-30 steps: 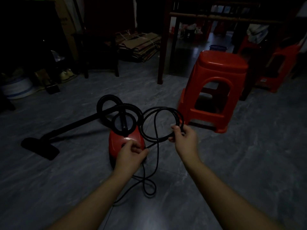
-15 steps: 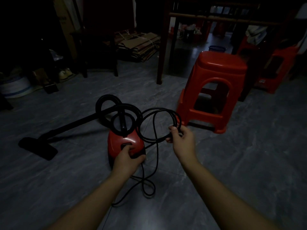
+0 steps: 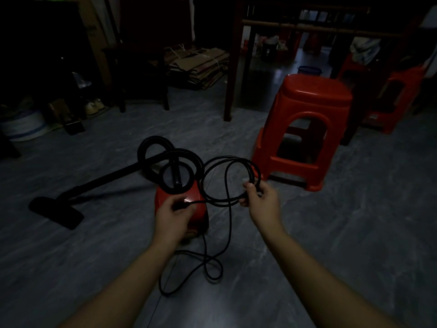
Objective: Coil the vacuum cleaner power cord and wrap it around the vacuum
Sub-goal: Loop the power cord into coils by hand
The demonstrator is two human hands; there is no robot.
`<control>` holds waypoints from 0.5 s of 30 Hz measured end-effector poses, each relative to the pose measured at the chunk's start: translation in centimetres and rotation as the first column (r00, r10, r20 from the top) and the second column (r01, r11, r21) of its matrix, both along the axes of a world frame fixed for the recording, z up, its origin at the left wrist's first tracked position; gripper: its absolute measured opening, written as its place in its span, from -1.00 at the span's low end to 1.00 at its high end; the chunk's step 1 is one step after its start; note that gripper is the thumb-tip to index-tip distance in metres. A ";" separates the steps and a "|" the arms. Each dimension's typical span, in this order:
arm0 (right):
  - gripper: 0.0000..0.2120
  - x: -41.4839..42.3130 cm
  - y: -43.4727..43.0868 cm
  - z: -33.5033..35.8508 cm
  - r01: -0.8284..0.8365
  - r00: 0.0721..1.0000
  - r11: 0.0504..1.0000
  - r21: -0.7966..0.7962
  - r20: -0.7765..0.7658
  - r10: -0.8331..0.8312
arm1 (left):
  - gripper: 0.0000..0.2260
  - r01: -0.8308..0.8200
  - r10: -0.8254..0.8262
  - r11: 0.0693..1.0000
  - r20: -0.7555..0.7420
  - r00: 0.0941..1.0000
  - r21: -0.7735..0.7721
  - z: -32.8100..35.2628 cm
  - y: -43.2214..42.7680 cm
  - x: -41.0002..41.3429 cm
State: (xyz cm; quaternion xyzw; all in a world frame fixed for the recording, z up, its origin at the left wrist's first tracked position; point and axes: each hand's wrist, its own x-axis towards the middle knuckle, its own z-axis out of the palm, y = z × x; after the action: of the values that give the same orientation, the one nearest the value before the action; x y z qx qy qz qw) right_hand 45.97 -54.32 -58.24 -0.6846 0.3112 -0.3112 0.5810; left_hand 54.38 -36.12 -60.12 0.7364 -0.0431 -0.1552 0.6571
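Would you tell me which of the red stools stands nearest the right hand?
The large red stool just beyond the right hand; the other red stool stands farther back at the right edge.

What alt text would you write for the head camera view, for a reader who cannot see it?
In a dim room, a person's right hand holds several loops of black power cord while the left hand pinches the next stretch above a red vacuum cleaner. Slack cord lies on the grey floor; a red stool stands beyond.
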 end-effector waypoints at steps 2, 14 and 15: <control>-0.85 0.0 0.1 -0.1 -0.019 1.000 1.000 -0.005 -0.003 0.019 | -0.70 -0.044 0.044 0.999 0.037 0.998 -0.023 0.2 0.2 0.6; -0.89 0.0 1.5 -1.1 -0.157 0.982 0.987 -0.038 -0.110 0.152 | -0.36 -0.157 0.165 0.981 0.070 0.984 -0.113 0.7 0.5 1.7; -0.89 0.0 1.6 -1.1 -0.163 0.981 0.986 -0.040 -0.116 0.158 | -0.46 -0.180 0.187 0.975 0.049 0.981 -0.127 1.1 0.3 1.7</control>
State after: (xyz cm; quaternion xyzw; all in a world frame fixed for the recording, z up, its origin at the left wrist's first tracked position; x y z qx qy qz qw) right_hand 45.95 -52.74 -59.32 -0.7381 0.2794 -0.2318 0.5687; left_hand 56.04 -35.79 -59.06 0.7000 -0.0044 -0.0684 0.7108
